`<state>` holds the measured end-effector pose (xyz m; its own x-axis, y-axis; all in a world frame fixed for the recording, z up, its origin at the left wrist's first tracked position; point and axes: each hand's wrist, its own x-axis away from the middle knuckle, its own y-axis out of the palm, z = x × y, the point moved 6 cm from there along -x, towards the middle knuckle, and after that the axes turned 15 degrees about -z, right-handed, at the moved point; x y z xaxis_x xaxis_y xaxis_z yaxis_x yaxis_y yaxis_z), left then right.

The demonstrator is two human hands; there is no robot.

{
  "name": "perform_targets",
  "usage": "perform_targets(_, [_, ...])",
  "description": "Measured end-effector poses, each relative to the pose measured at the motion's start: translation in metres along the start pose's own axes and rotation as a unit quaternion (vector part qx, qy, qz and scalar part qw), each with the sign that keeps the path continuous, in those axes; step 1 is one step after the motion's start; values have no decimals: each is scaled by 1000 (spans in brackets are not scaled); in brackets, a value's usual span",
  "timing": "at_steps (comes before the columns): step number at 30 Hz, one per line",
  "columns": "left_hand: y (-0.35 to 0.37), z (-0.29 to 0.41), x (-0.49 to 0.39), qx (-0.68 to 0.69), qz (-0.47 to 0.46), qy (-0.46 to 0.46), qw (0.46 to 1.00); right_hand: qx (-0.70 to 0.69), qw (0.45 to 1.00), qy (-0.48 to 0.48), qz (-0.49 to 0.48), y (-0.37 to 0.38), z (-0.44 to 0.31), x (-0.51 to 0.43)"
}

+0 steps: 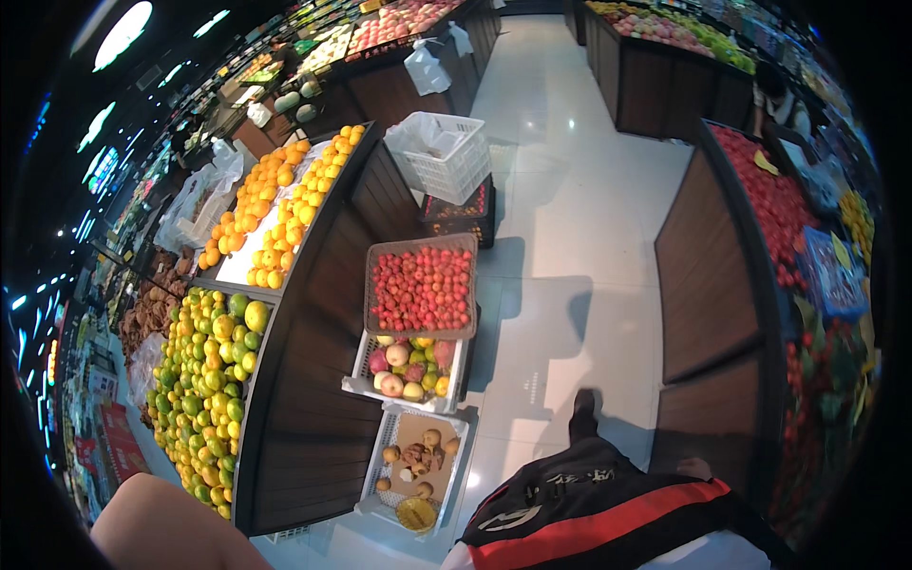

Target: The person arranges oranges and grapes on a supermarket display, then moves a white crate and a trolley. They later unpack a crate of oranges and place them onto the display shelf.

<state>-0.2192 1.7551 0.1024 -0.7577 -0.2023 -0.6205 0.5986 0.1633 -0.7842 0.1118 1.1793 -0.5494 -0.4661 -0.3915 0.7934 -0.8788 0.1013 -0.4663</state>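
My right hand shows small beside my black garment with a red stripe, near the wooden side of the right display stand; its fingers are too unclear to read. A bare bent arm rises at the lower left, but my left hand is out of view. Before me, a brown basket of small red fruit rests above a white crate of mixed fruit. Nearer, another white crate holds round brown fruit or vegetables and a yellow bowl-like item on brown cardboard.
Green-yellow citrus and oranges fill the left stand. A white crate with a plastic liner sits on a dark crate in the aisle. Red fruit lies on the right stand, with a person behind it. Tiled floor runs between.
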Motion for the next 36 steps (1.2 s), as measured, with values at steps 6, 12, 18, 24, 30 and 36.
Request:
perform_targets(6, [84,-36,-125,-56,6,-31,998,59,997,-33,-38,-151,-76,-137])
perform_targets(12, [147,-71,-252,-104,12,-57,993,-262,956,-134,-11,-335,-239,-273])
perform_targets(18, [236,-128,-356,-133,23,-67,989,-327,942,-68,-44,-459,-435,-416])
perform_targets(24, [352,-227,-473,-132,58,-60,988,-377,893,-136,-204,-523,-537,-513])
perform_targets(30, [477,-322,-624,-160,143,-70,974,-305,952,30,14,-627,-500,-541])
perform_targets(36, [649,-435,-727,-46,242,-201,948,301,949,-88,-19,-680,-446,-657])
